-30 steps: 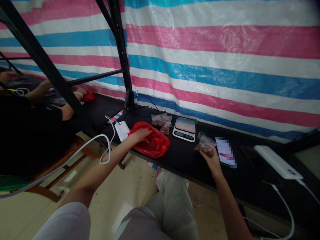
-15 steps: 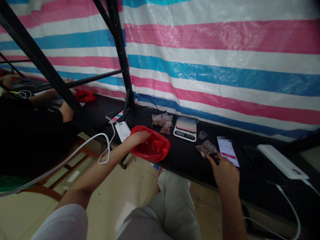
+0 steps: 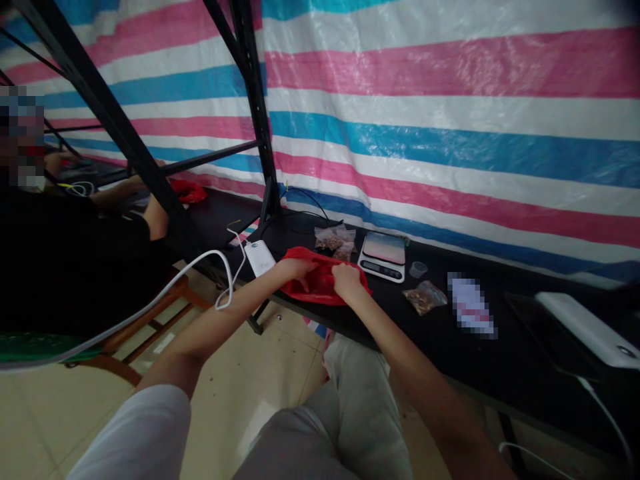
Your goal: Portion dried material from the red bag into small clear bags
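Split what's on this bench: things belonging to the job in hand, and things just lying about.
Likely in the job:
red plastic bag, touched by left hand and right hand
digital scale
filled clear pouch right of it
clear pouches left of it
small clear cup

Probably just lying about:
lit phone
dark-screened device
left power bank
right power bank
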`<state>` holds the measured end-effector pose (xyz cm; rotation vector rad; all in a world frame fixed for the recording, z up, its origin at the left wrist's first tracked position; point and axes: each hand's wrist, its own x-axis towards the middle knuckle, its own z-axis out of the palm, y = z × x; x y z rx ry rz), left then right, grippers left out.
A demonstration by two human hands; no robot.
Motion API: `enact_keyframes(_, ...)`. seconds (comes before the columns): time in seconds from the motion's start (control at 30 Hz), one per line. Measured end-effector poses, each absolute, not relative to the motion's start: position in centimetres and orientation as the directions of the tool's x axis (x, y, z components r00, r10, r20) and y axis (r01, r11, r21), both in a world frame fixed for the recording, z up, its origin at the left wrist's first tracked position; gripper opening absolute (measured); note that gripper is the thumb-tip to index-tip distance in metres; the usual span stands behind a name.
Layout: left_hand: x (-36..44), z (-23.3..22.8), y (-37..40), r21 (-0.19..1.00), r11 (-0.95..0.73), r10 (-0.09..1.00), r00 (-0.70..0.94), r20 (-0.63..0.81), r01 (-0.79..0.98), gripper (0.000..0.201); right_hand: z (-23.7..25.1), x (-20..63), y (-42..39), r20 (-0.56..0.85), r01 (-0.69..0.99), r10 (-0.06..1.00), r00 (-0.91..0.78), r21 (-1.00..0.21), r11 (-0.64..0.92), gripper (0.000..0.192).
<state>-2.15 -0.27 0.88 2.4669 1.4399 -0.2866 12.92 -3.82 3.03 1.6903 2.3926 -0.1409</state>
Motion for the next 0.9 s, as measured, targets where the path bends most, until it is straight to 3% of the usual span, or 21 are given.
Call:
enact_keyframes(0.07,-3.0,1.3,-0.8,0.075,-0.393,0.863,0.396,-0.314,0.916,0.068,3.1,14.3,-3.0,-0.277,0.928,0.902,-0.330,0.083,0.365,0.029)
enact_keyframes(0.17,-3.4,1.7,-1.1,0.086,-0.311,0.915,0.323,-0.242,0.946,0.039,3.5,15.4,-2.0,-0.348,0.893,0.863,-0.366,0.129,0.431,0.031)
enact_keyframes(0.23,-3.1,1.9,-1.1,0.095,-0.311,0.923,0.324,-0.207,0.946,0.034,3.6,15.5,-1.4,-0.393,0.871,0.837,-0.380,0.152,0.467,0.034)
enact_keyframes(0.57,-2.1,1.1,-0.6,0.048,-0.390,0.899,0.392,-0.194,0.919,0.032,2.2,16.0,-0.9,-0.452,0.839,0.805,-0.384,0.194,0.509,0.057)
enact_keyframes(0.77,-2.1,-1.5,-0.1,-0.190,-0.578,0.815,0.549,-0.185,0.794,0.039,1.5,15.4,-1.3,-0.419,0.859,0.826,-0.378,0.173,0.482,0.060)
enact_keyframes(0.9,-2.1,-2.6,0.3,-0.212,-0.585,0.811,0.568,-0.140,0.783,0.034,1.6,15.0,-1.2,-0.414,0.875,0.832,-0.368,0.148,0.461,0.058)
